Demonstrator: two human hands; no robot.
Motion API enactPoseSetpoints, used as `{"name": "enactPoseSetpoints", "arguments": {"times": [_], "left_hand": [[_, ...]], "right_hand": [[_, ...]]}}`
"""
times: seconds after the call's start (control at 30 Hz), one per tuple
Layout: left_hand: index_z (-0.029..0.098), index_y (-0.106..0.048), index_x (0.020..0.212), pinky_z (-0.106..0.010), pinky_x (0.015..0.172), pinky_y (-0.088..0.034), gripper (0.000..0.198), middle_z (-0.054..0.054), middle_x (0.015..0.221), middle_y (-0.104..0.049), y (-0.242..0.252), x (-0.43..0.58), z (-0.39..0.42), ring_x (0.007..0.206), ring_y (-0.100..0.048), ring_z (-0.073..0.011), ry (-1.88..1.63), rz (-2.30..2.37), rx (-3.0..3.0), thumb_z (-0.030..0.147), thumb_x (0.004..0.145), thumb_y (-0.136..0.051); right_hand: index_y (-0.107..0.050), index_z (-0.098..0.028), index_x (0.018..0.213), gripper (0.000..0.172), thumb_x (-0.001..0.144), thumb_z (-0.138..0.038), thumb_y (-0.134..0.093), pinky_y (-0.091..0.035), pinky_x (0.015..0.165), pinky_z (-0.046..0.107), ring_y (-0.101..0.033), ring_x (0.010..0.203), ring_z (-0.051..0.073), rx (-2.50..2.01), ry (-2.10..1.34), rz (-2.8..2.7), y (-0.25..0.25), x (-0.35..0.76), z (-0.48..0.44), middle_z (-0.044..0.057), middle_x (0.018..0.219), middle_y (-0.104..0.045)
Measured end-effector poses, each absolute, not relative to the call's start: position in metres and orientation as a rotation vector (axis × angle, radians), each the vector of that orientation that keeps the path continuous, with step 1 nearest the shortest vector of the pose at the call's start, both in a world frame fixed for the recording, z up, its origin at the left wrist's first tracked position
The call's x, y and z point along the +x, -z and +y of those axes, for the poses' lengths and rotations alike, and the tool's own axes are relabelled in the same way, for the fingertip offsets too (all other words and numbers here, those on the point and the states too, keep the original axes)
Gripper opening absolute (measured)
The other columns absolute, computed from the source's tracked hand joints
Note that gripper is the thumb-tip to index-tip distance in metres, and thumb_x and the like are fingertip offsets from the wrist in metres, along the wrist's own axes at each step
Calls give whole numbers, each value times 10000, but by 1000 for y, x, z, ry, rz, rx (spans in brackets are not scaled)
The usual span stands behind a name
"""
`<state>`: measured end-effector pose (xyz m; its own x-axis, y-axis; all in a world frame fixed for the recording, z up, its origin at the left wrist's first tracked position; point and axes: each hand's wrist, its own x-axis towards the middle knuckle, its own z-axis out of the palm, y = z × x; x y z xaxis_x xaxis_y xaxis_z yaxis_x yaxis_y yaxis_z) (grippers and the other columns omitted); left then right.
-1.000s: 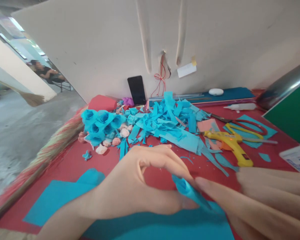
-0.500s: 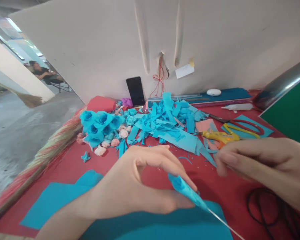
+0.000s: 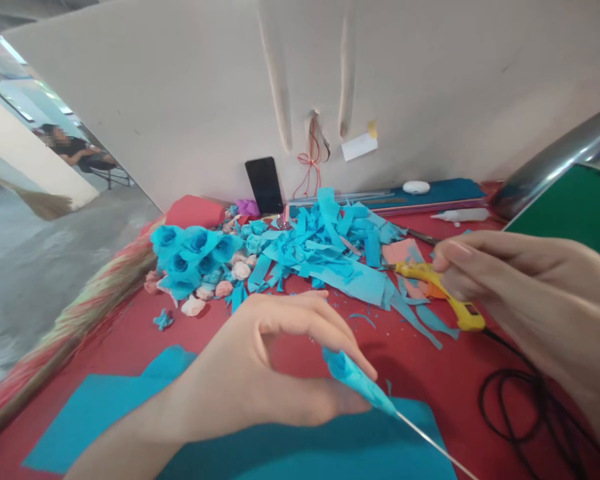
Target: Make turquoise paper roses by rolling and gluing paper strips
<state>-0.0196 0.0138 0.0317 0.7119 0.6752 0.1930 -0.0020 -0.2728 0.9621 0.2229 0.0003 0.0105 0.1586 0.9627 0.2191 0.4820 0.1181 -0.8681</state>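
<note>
In the lower middle, my left hand (image 3: 275,360) pinches a rolled blue crepe-paper flower (image 3: 363,381) between thumb and fingers. A thin white stem (image 3: 430,440) runs from the flower down to the right. My right hand (image 3: 500,280) is at the right with its fingers curled together; what they hold, if anything, is hidden. Just beside and below those fingers lies a yellow glue gun (image 3: 463,308) with a black cord. A scissors blade (image 3: 423,236) shows beyond the fingers, its handles covered by the hand.
Finished blue paper flowers (image 3: 197,243) stand at the left, beside small pink and white ones. Blue paper scraps (image 3: 325,243) heap up mid-table. Blue sheets (image 3: 95,407) lie in front. A phone (image 3: 265,183) leans on the board. The black cord (image 3: 510,400) coils at right.
My right hand has moved up and over the scissors handles, uncovering more of the glue gun. My left hand still holds the flower. The whole view has shifted slightly.
</note>
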Motion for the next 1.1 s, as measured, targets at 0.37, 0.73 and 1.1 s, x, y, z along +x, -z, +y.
{"name": "enactPoseSetpoints", "arguments": {"times": [0.37,0.73,1.1], "left_hand": [[256,-720,840,-282,740,-458,156,-21,754,-652,-32,-17,14,690,-562,-132,-714,540,1761,204,694,-716],[287,-725,810,-280,734,-453,147,-5,739,-667,-31,-16,13,710,-559,-141,-854,596,1684,203,689,-721],[299,-721,721,-275,790,-462,50,38,696,-638,-27,-14,21,751,-534,-121,-1072,775,1528,281,677,-735]], "right_hand": [[-667,-173,880,329,706,-431,-562,-512,494,223,-635,657,170,-1579,-823,-1600,-19,239,21,54,744,-679],[-681,-170,748,274,568,-377,-673,-544,534,273,-664,731,248,-1636,-835,-1417,-9,246,26,76,781,-696],[-668,-193,927,329,752,-425,-516,-547,759,318,-659,816,221,-1540,-946,-1791,7,220,22,44,901,-689]]}}
